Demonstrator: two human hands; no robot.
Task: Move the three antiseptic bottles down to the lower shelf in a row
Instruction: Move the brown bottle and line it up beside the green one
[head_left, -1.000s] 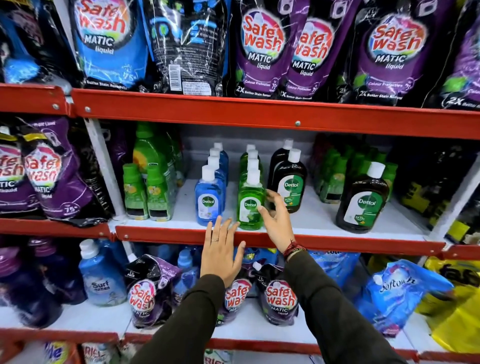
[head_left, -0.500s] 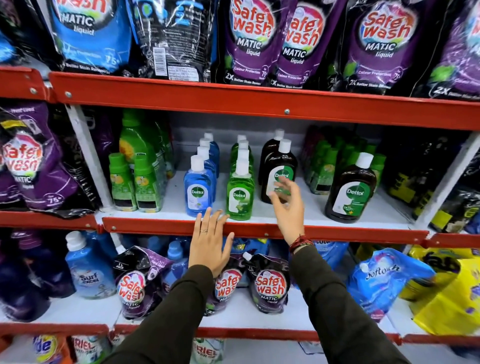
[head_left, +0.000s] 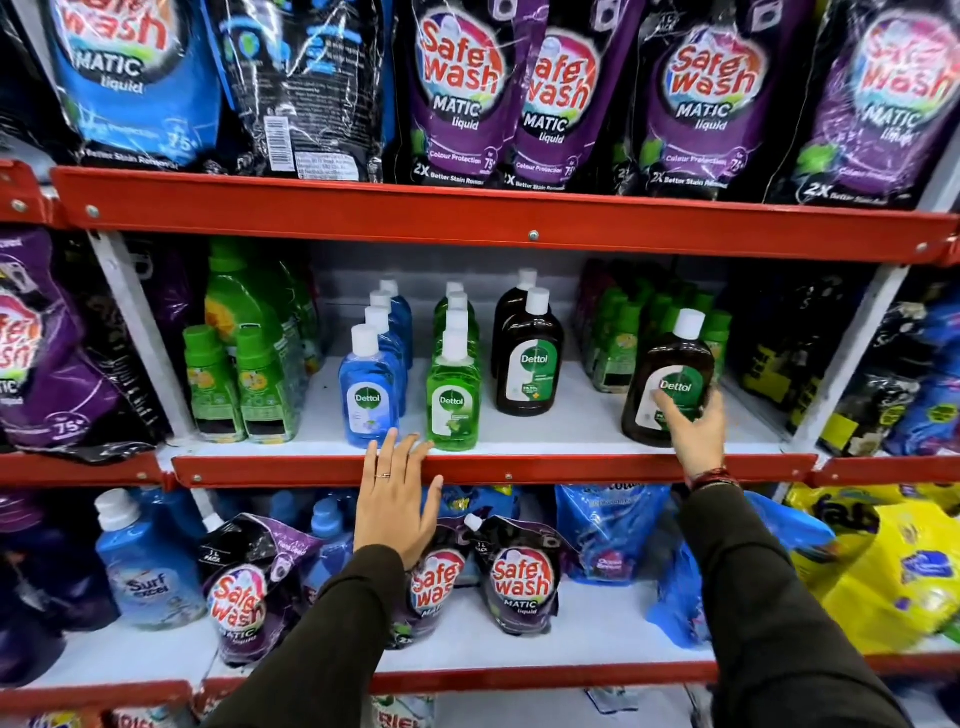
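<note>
Right hand: at the right of the frame, fingers wrapped around the lower front of a brown bottle standing upright on the middle shelf.
Left hand: lower centre, released and spread flat, fingertips over the red shelf edge, holding nothing.
Other brown bottles: centre of the frame, upright, one behind the other, well apart from the grasped one.
Blue bottles: a line running back, left of centre.
Green bottles: a line just beside the blue.
Lower shelf: pouches and bags.
</note>
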